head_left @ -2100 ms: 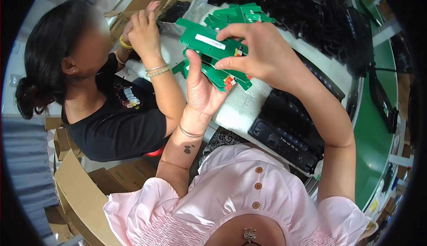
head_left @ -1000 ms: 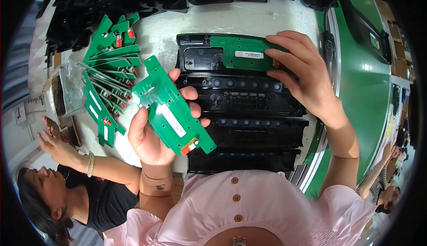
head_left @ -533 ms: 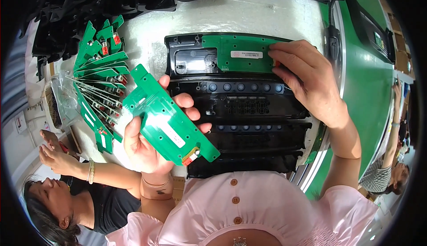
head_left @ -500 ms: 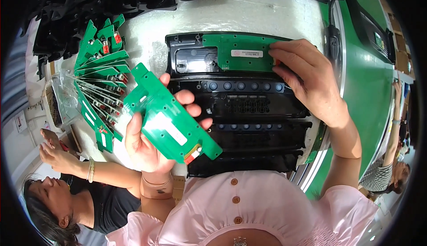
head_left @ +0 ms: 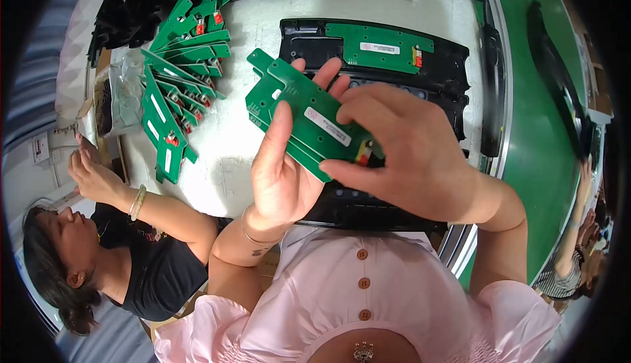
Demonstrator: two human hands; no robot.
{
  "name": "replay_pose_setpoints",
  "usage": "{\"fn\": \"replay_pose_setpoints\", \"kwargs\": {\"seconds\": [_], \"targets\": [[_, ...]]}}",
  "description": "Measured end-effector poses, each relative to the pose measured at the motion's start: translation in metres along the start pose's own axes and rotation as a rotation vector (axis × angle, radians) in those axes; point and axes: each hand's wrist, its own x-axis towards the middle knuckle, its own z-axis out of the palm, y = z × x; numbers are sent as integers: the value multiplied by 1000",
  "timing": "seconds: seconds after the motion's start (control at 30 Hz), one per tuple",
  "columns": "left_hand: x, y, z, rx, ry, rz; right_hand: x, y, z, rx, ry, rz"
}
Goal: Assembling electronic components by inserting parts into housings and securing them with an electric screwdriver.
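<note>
My left hand (head_left: pixel 286 179) holds a small stack of green circuit boards (head_left: pixel 296 103), its thumb on top and its fingers beneath. At least two boards overlap there, the top one with a white label and a red-and-yellow part at its right end. My right hand (head_left: pixel 427 156) grips that right end, thumb on the near edge and fingers at the far edge. Just beyond the hands, another green circuit board (head_left: pixel 371 57) lies in the farthest black plastic panel (head_left: pixel 450 67). My hands and the boards partly cover the other black panels nearer me.
A fanned pile of green circuit boards (head_left: pixel 158 107) stands at the left on the white work surface (head_left: pixel 253 18), beside a clear plastic bag (head_left: pixel 125 93). Black plastic parts (head_left: pixel 151 8) line the far side. A co-worker's hand (head_left: pixel 92 172) is at the left.
My right hand has let go of the board in the farthest panel and come back to the boards in my left hand. My left hand has moved right, over the panels. The view has shifted.
</note>
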Motion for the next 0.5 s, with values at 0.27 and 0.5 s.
{"fn": "replay_pose_setpoints", "kwargs": {"seconds": [0.27, 0.5], "targets": [[-11, 29, -32, -60, 171, 67, -24, 34, -39, -182, 181, -8], [-14, 29, -38, -11, 162, 24, -24, 44, -9, -266, 20, -129]]}}
